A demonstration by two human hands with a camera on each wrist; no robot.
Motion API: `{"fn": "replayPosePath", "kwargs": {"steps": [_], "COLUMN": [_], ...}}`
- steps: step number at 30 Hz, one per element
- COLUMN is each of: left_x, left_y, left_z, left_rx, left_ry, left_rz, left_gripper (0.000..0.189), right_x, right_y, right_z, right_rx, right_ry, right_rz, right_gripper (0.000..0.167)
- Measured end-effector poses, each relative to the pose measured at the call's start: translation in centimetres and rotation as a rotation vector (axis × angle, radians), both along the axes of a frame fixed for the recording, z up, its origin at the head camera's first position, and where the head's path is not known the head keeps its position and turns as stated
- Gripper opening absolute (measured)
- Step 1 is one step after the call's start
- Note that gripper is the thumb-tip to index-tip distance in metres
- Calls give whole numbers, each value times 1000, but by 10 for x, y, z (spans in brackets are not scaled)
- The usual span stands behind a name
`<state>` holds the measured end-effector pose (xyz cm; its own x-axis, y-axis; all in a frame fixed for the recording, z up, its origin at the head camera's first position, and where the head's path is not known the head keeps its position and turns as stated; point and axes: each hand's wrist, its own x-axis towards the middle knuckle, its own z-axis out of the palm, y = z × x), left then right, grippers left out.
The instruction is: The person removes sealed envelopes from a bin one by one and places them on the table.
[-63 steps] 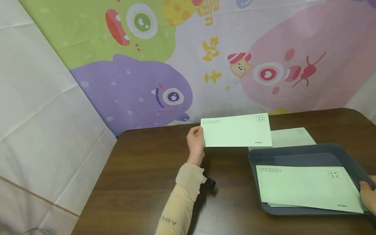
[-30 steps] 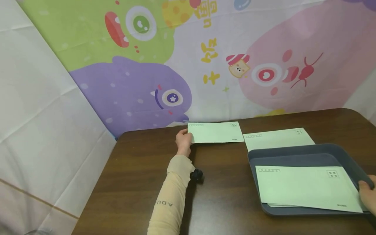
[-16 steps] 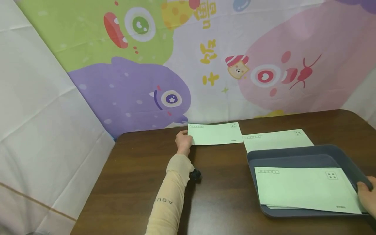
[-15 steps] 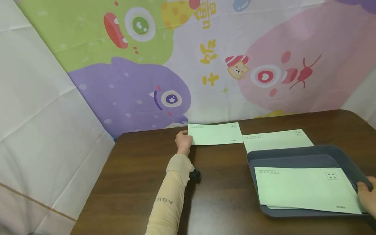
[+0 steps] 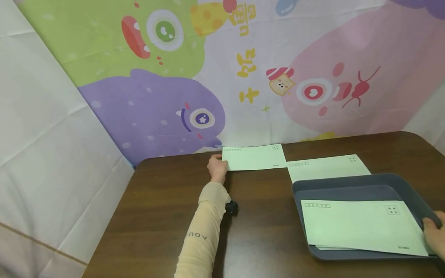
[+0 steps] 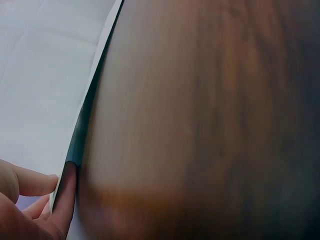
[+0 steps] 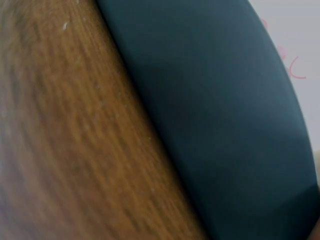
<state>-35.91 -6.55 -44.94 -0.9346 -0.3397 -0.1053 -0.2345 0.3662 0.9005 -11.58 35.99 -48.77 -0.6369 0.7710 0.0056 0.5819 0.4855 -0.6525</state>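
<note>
At the back of the table, my left hand (image 5: 218, 169) pinches the left end of a pale green envelope (image 5: 255, 157). In the left wrist view the envelope (image 6: 97, 70) shows nearly edge-on, thumb on one face and a finger on the other. Its right end meets the corner of a second envelope (image 5: 330, 168), whose near part is hidden behind the tray. My right hand (image 5: 434, 233), cut off by the frame, grips the right rim of a dark grey tray (image 5: 365, 192). A few stacked envelopes lie in it, the top envelope (image 5: 361, 227) face up.
The brown wooden table (image 5: 167, 216) stands against a cartoon-printed cloth (image 5: 257, 119), with white cloth (image 5: 45, 127) hanging on the left. A small black device (image 5: 231, 207) sits at my left wrist. The tray's outer wall (image 7: 210, 110) fills much of the right wrist view.
My left hand has carried its envelope left and away from me to the table's back edge, uncovering the second envelope. Over the last second it stays nearly still; the right hand keeps hold of the tray.
</note>
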Motion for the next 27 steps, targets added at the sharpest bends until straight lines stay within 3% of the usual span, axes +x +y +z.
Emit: {"fn": "replayPosePath", "kwargs": {"steps": [7,13,19,27], "left_x": [1,1,4,11], "left_y": [-1,-2,-7,-12], "left_z": [3,7,13,31], "left_rx": [-33,-102,-50,48], "left_ry": [-9,-8,-27,-45], "left_rz": [-5,-16,-19,-72], "left_gripper": [37,34,36,42], "right_x": [-2,-2,-1,1], "right_y": [-1,1,-2,-2], "right_z": [2,0,3,-1], "right_rx": [-27,-17,-22,-27], "right_ry": [-79,-62,-34,-25], "right_rz": [-9,11,16,27], "right_gripper": [36,35,33,33]}}
